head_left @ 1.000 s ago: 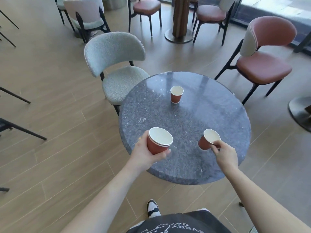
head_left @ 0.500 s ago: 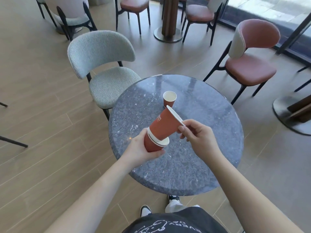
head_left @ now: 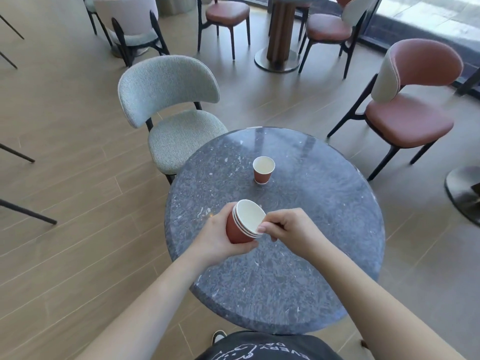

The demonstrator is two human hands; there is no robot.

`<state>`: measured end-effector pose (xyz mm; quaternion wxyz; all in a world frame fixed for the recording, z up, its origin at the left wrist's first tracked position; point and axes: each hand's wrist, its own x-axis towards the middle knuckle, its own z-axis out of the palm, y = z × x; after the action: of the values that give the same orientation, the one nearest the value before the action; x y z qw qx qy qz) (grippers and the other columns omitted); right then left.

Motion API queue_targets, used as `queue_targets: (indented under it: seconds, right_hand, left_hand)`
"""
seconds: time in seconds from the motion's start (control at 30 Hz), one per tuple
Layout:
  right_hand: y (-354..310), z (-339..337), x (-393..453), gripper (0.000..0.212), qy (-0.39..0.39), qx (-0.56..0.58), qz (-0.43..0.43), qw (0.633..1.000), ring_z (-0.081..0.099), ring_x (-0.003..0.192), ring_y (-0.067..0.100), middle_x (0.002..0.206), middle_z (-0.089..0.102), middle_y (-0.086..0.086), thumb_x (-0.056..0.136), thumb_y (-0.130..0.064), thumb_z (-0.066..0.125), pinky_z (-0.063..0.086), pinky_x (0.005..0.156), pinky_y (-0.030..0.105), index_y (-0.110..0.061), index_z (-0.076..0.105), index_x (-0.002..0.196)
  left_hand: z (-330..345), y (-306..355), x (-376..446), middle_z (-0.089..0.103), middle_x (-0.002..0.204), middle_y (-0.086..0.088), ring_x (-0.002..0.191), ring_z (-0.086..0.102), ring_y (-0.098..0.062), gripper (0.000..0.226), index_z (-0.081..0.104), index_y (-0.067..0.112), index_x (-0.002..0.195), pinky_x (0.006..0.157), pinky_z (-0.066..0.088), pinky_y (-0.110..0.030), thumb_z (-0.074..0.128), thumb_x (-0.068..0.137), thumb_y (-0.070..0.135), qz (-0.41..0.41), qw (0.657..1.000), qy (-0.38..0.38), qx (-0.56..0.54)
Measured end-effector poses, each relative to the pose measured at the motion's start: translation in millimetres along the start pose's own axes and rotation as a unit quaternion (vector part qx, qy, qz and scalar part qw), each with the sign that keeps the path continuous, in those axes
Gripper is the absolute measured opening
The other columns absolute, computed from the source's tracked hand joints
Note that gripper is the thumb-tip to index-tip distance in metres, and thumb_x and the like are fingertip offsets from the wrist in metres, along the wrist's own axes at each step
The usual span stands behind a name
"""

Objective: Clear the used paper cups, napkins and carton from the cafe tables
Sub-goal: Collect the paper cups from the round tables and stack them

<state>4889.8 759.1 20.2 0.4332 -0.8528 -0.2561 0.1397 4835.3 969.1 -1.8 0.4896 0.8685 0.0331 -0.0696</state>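
Observation:
A stack of nested red paper cups [head_left: 241, 224] with white insides is tilted over the near-left part of the round grey stone table [head_left: 324, 229]. My left hand [head_left: 217, 236] grips the stack round its side. My right hand [head_left: 288, 227] is at the stack's rim, its thumb tip on the white edges and fingers curled. One more red paper cup [head_left: 263, 170] stands upright alone near the table's middle, beyond both hands.
A grey fabric chair [head_left: 174, 120] is tucked at the table's far left. A brown leather chair [head_left: 413, 105] stands at the far right. Another table with a wooden pedestal [head_left: 279, 35] and several chairs lie further back. A round table base [head_left: 465, 193] sits on the floor at right.
The cup my right hand carried has slid fully down into the stack in my left hand. The stack has tipped its opening more towards me.

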Motion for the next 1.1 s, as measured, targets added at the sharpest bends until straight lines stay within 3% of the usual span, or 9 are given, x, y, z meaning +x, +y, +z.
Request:
queue_targets:
  seconds: [0.2, 0.33, 0.43, 0.5, 0.6, 0.7, 0.87, 1.0, 1.1]
  right_hand:
    - [16, 2, 10, 0.018, -0.051, 0.038, 0.012, 0.998, 0.056, 0.053, -0.001, 0.055, 0.060, -0.010, 0.095, -0.021, 0.071, 0.041, 0.058, 0.013, -0.032, 0.068, 0.080]
    - [39, 10, 41, 0.015, 0.045, 0.125, 0.076, 0.988, 0.057, 0.058, 0.001, 0.069, 0.064, -0.011, 0.104, -0.022, 0.055, 0.045, 0.063, 0.016, -0.028, 0.069, 0.103]
    - [69, 13, 77, 0.024, 0.034, 0.025, 0.087, 0.995, 0.063, 0.093, 0.012, 0.111, 0.063, -0.005, 0.105, -0.031, 0.053, 0.046, 0.086, 0.027, -0.022, 0.066, 0.122]
    - [91, 14, 103, 0.036, -0.025, -0.063, 0.098, 0.993, 0.050, 0.132, 0.015, 0.148, 0.046, -0.002, 0.105, -0.040, 0.051, 0.039, 0.106, 0.032, -0.021, 0.060, 0.135]
    - [113, 15, 136, 0.044, -0.097, -0.143, 0.138, 0.975, 0.030, 0.150, 0.016, 0.168, 0.014, -0.001, 0.104, -0.049, 0.048, 0.034, 0.115, 0.038, -0.022, 0.057, 0.137]
    - [128, 15, 162, 0.045, -0.160, -0.214, 0.158, 0.951, 0.026, 0.153, 0.026, 0.171, 0.002, 0.005, 0.105, -0.050, 0.045, 0.035, 0.115, 0.043, -0.019, 0.058, 0.136]
    - [137, 17, 174, 0.053, -0.193, -0.328, 0.170, 0.909, 0.043, 0.135, 0.038, 0.158, 0.028, 0.011, 0.104, -0.046, 0.049, 0.042, 0.108, 0.048, -0.011, 0.048, 0.144]
    - [116, 16, 160, 0.040, -0.102, -0.333, 0.118, 0.930, 0.052, 0.124, 0.038, 0.136, 0.047, 0.014, 0.104, -0.033, 0.051, 0.044, 0.101, 0.049, -0.006, 0.053, 0.133]
    - [77, 5, 141, 0.029, 0.033, -0.180, 0.044, 0.982, 0.058, 0.116, 0.032, 0.131, 0.054, 0.015, 0.103, -0.023, 0.057, 0.044, 0.098, 0.045, -0.004, 0.062, 0.123]
  left_hand:
    - [5, -1, -2, 0.069, 0.107, 0.022, 0.099, 0.061, 0.011, 0.072, 0.050, 0.054, 0.115, 0.080, 0.043, -0.006, 0.088, 0.053, 0.057, -0.033, 0.999, 0.009, -0.002]
    - [7, -11, -11, 0.068, 0.106, 0.032, 0.099, 0.060, 0.018, 0.075, 0.052, 0.050, 0.115, 0.082, 0.040, -0.001, 0.085, 0.050, 0.065, -0.069, 0.996, 0.039, -0.033]
    - [5, -12, -14, 0.064, 0.108, 0.041, 0.102, 0.057, 0.022, 0.077, 0.049, 0.053, 0.115, 0.082, 0.038, 0.002, 0.085, 0.049, 0.068, -0.080, 0.995, 0.055, -0.031]
    - [3, -10, -12, 0.067, 0.104, 0.035, 0.100, 0.057, 0.023, 0.076, 0.049, 0.053, 0.113, 0.079, 0.038, 0.002, 0.083, 0.048, 0.069, -0.091, 0.993, 0.071, -0.030]
    - [0, -5, -7, 0.062, 0.104, 0.044, 0.097, 0.056, 0.023, 0.069, 0.050, 0.052, 0.108, 0.076, 0.038, 0.003, 0.083, 0.049, 0.067, -0.086, 0.991, 0.094, -0.030]
    - [-2, -1, -3, 0.060, 0.110, 0.043, 0.099, 0.057, 0.021, 0.071, 0.050, 0.052, 0.113, 0.077, 0.039, 0.002, 0.085, 0.051, 0.065, -0.085, 0.989, 0.114, -0.038]
    - [-7, -6, 1, 0.060, 0.108, 0.046, 0.099, 0.056, 0.023, 0.070, 0.049, 0.053, 0.112, 0.078, 0.038, 0.003, 0.097, 0.060, 0.047, -0.096, 0.986, 0.133, -0.023]
    - [-5, -12, 0, 0.067, 0.106, 0.031, 0.098, 0.056, 0.024, 0.072, 0.049, 0.053, 0.114, 0.077, 0.038, 0.003, 0.095, 0.059, 0.051, -0.111, 0.984, 0.139, -0.022]
    - [-1, -11, 1, 0.064, 0.109, 0.028, 0.099, 0.054, 0.025, 0.082, 0.048, 0.046, 0.122, 0.076, 0.038, 0.003, 0.082, 0.051, 0.070, -0.120, 0.984, 0.131, -0.007]
